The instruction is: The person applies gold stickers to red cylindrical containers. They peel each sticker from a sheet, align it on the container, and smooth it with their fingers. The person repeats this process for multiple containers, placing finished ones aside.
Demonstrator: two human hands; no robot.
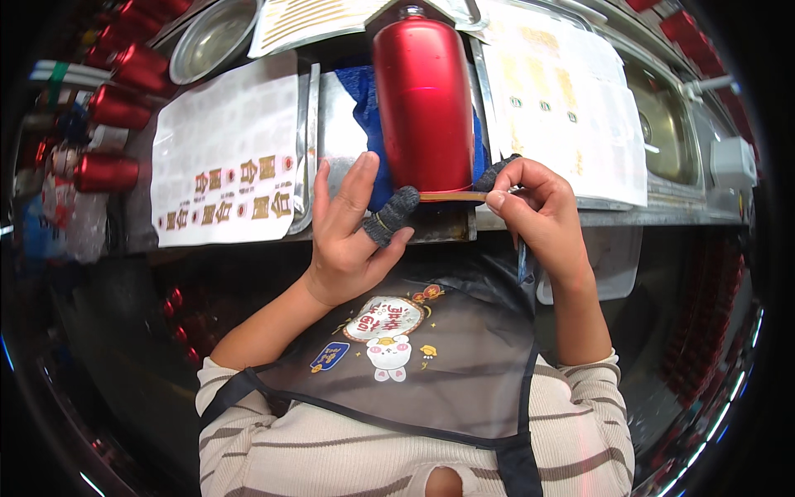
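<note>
A shiny red metal bottle point(422, 99) lies on its side on a blue cloth point(356, 91), its base toward me. Across the base edge runs a narrow gold-brown strip point(452, 196). My right hand point(542, 211) pinches the strip's right end between thumb and finger. My left hand point(352, 228) has its fingers spread, and its index finger, in a grey finger sleeve point(393, 215), touches the strip's left end against the bottle. Another dark grey sleeve point(494, 172) covers a fingertip of the right hand, beside the bottle.
On the left lies a white sheet point(228, 124) bearing gold and red decals; a second decal sheet point(555, 99) lies right. A metal bowl point(214, 40) sits at the back left. Several red bottles point(120, 106) stand far left. A sink point(662, 116) is at the right.
</note>
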